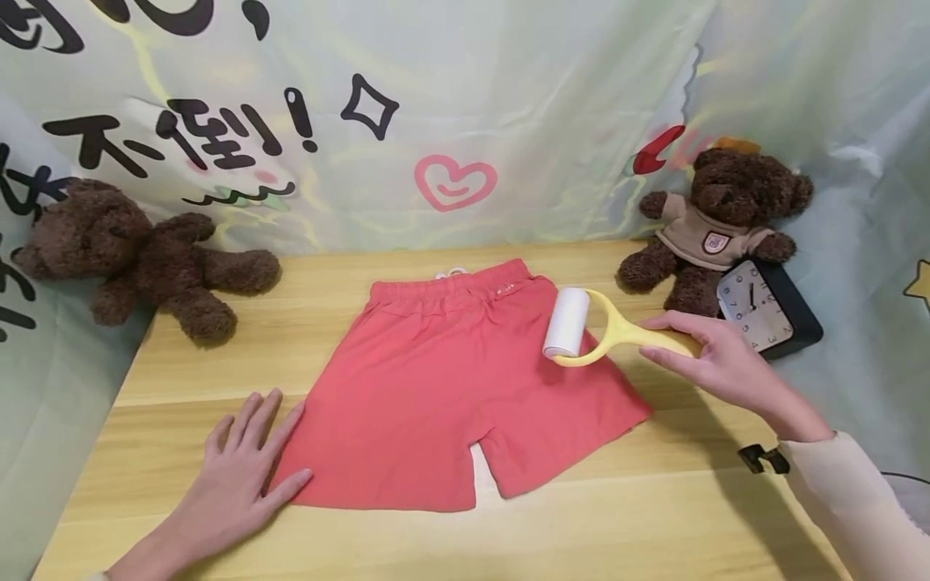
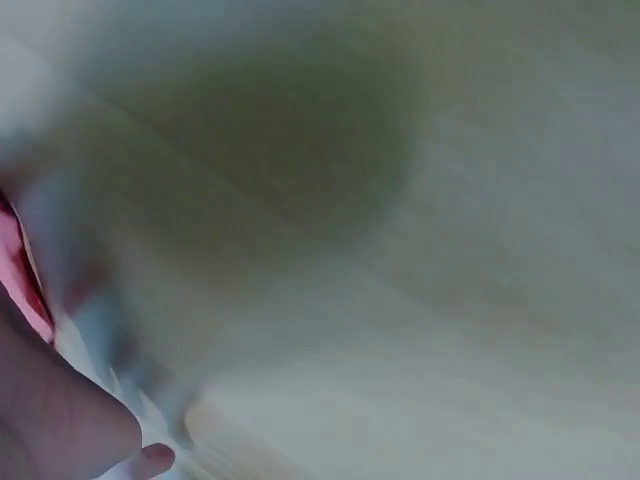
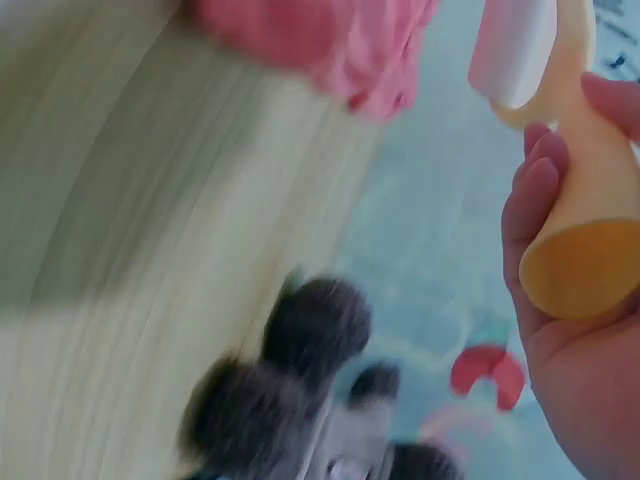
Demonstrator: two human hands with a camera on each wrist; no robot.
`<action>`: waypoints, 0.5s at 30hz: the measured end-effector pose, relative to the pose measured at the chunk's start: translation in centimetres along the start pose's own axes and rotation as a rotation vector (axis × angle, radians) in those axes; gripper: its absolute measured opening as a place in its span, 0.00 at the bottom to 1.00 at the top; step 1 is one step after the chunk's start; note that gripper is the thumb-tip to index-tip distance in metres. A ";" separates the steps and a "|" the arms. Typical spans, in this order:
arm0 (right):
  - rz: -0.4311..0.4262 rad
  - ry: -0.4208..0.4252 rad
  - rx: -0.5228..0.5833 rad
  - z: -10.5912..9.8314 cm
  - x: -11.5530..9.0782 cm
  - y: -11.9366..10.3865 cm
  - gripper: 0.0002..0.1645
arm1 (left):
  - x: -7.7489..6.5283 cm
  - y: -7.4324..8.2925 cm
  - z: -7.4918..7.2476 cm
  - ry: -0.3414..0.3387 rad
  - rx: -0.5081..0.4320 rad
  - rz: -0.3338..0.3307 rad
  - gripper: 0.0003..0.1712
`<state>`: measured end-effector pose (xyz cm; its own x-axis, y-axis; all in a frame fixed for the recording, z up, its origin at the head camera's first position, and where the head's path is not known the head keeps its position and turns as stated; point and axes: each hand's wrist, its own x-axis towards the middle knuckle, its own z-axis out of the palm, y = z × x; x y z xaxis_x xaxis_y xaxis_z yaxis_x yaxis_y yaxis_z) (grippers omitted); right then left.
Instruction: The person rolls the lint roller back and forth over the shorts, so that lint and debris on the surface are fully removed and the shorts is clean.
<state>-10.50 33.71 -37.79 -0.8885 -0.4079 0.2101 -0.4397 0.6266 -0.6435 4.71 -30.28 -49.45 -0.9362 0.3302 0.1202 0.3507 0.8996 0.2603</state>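
Hands both on the work: the left hand (image 1: 236, 464) loose, fingers spread, thumb and forefinger lying at the left edge of the red shorts (image 1: 407, 387); the right hand (image 1: 715, 359) gripping the handle of a yellow lint roller (image 1: 632, 331), whose white roll is over the right-hand side of the garment, near the waistband; contact with the cloth cannot be told. Shorts laid out on the wood-grain tabletop (image 1: 392, 549), waistband away from the wearer, white drawcord just showing behind it. Small pale lettering below the waistband, right of centre, too fine to read. Behind, a pale green printed cloth (image 1: 567, 121): large black Chinese characters, of which 不倒 and an exclamation mark read clearly; others cut off by frame or folds. Also printed there: a four-pointed star outline and a pink smiling heart. Brown teddy bear (image 1: 160, 266) slumped at far left. Second bear (image 1: 734, 194) at far right, in a tan sweater; its chest badge bears marks not legible. Black-cased clock (image 1: 770, 311) just beside it, tilted, numerals askew on a white dial, no maker's name made out. Left wrist view mostly blurred.
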 end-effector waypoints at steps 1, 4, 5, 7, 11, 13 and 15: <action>-0.007 -0.003 0.010 0.4 0.1 -0.5 0.23 | -0.1 -0.2 -0.1 0.000 -0.005 -0.002 0.52; -0.010 -0.014 0.039 1.8 0.4 -2.0 0.23 | -0.5 -0.9 -0.2 -0.006 -0.007 -0.026 0.51; -0.008 -0.018 0.054 2.3 0.5 -2.5 0.23 | -0.6 -1.0 -0.2 -0.012 -0.008 -0.034 0.51; -0.012 -0.019 0.074 3.5 0.7 -3.4 0.23 | -0.9 -1.2 -0.1 -0.025 -0.014 -0.056 0.51; -0.034 -0.028 0.101 6.3 1.3 -5.1 0.21 | -1.3 -1.5 -0.2 -0.041 -0.016 -0.085 0.52; -0.047 -0.035 0.100 7.8 1.9 -6.1 0.19 | -1.5 -1.7 -0.4 -0.046 -0.012 -0.093 0.52; -0.062 -0.050 0.101 9.2 2.6 -7.3 0.18 | -1.7 -1.9 -0.5 -0.052 -0.010 -0.099 0.53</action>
<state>-8.45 21.99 -39.29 -0.8516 -0.4776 0.2162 -0.4756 0.5303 -0.7019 5.67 -32.71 -49.65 -0.9661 0.2546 0.0438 0.2565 0.9256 0.2784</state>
